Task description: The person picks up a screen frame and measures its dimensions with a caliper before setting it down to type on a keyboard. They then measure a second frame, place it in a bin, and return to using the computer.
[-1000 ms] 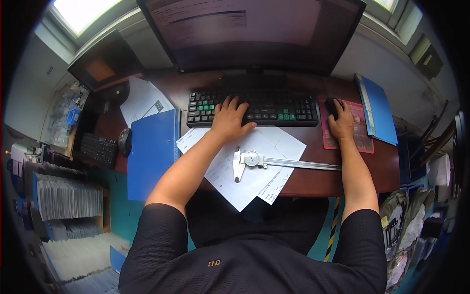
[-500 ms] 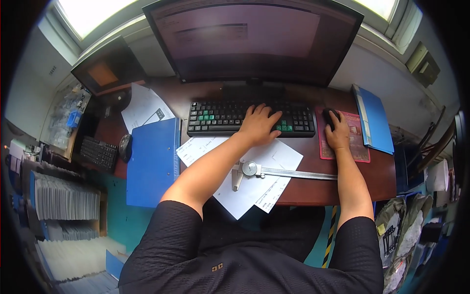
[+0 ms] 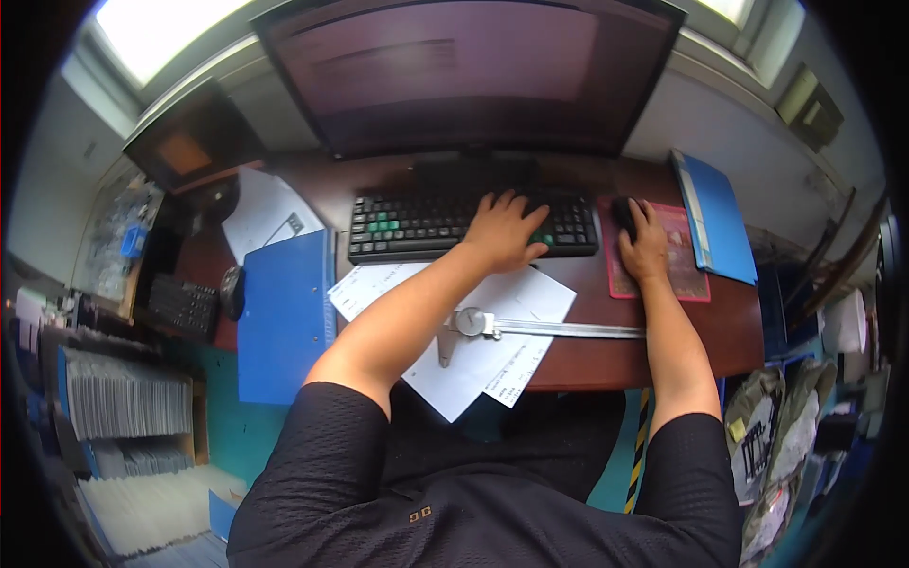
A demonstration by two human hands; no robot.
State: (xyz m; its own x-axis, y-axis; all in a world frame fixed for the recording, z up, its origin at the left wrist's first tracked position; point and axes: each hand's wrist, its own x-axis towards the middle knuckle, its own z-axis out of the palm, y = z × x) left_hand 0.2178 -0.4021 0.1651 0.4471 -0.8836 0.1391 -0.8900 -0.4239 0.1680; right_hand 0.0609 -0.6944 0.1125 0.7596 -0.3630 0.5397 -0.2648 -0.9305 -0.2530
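Observation:
My left hand [image 3: 505, 235] rests over the right half of a black keyboard [image 3: 417, 248], with its fingers spread across the keys and nothing held. A few of the keys are green. On a red mouse pad [image 3: 684, 282], my right hand [image 3: 647, 254] is curved over a black computer mouse [image 3: 621, 214], which it partly hides. Below the keyboard lie white sheets of paper [image 3: 445, 383] with printing and handwriting. A long dial caliper [image 3: 471, 323] lies across them, its beam reaching right to my right forearm.
A large monitor [image 3: 454, 66] stands behind the keyboard. Blue folders lie at the left [image 3: 284, 322] and right [image 3: 715, 213] of the brown desk [image 3: 578, 374]. Further left are a second monitor [image 3: 194, 133], a second keyboard [image 3: 185, 308], another mouse [image 3: 232, 292] and stacked files [image 3: 133, 402].
The whole view has shifted slightly. My left hand has moved a little to the right over the keys, its fingers more spread. My right hand stays on the mouse.

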